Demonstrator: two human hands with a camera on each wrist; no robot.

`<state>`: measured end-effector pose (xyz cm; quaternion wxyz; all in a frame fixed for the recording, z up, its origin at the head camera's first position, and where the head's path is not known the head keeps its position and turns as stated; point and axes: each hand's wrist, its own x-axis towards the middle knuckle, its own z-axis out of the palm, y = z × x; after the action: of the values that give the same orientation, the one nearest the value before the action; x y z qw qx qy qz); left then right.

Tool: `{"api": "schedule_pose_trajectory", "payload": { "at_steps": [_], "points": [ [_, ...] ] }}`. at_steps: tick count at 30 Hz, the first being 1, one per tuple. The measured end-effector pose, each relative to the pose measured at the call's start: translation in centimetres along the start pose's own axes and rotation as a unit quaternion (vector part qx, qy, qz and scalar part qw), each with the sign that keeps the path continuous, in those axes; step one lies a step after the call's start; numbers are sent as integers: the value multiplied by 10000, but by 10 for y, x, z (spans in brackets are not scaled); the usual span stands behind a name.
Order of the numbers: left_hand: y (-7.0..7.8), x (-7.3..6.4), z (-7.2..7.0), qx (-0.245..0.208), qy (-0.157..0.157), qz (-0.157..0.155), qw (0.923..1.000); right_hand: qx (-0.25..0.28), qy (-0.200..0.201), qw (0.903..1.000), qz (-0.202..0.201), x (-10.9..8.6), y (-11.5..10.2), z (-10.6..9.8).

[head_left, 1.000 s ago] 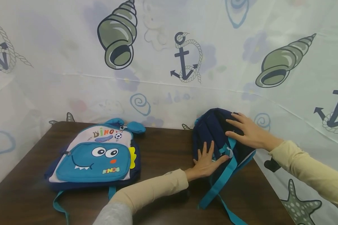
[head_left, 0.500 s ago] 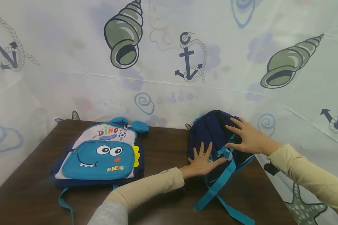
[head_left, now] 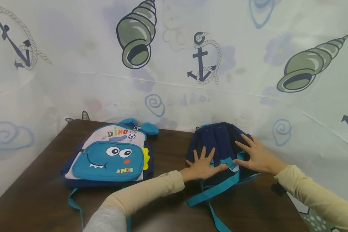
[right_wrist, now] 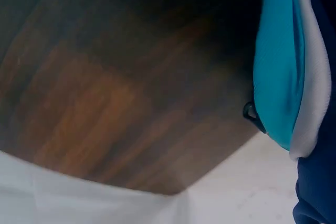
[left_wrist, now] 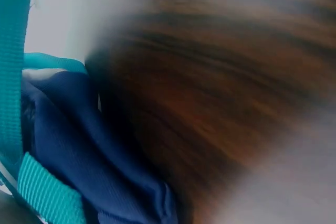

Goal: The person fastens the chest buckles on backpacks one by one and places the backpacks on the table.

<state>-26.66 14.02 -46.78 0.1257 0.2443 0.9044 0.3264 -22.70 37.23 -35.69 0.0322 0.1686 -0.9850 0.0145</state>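
Note:
A navy backpack (head_left: 217, 141) lies on the right part of the table, its back panel and shoulder straps facing up. My left hand (head_left: 202, 166) rests on its near left part with fingers spread. On its right side lies my right hand (head_left: 256, 154), fingers also spread. Teal webbing straps (head_left: 214, 190) trail from the bag toward the near edge. In the left wrist view, navy fabric (left_wrist: 89, 135) and a teal strap (left_wrist: 11, 66) fill the left side. The right wrist view catches the bag's teal and grey side (right_wrist: 281, 61); the hands themselves are out of both wrist views.
A second backpack (head_left: 113, 159) with a blue dinosaur face lies front up at the left, its teal strap (head_left: 75, 204) hanging toward me. Both bags are on a dark brown wooden table (head_left: 32, 190). Behind it hangs a pale curtain (head_left: 177, 64) printed with shells and anchors.
The navy backpack has tipped down from leaning up to lying flatter, both hands moving down with it. Its teal strap has swung left. The head view has shifted slightly.

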Motion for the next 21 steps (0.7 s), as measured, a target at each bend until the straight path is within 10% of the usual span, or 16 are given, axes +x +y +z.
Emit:
{"api": "schedule_pose_trajectory", "payload": {
  "at_steps": [21],
  "points": [
    [-14, -27, -24, 1296, -93, -455, 9905, 1062, 256, 9932, 411, -8, -7, 103]
  ]
}}
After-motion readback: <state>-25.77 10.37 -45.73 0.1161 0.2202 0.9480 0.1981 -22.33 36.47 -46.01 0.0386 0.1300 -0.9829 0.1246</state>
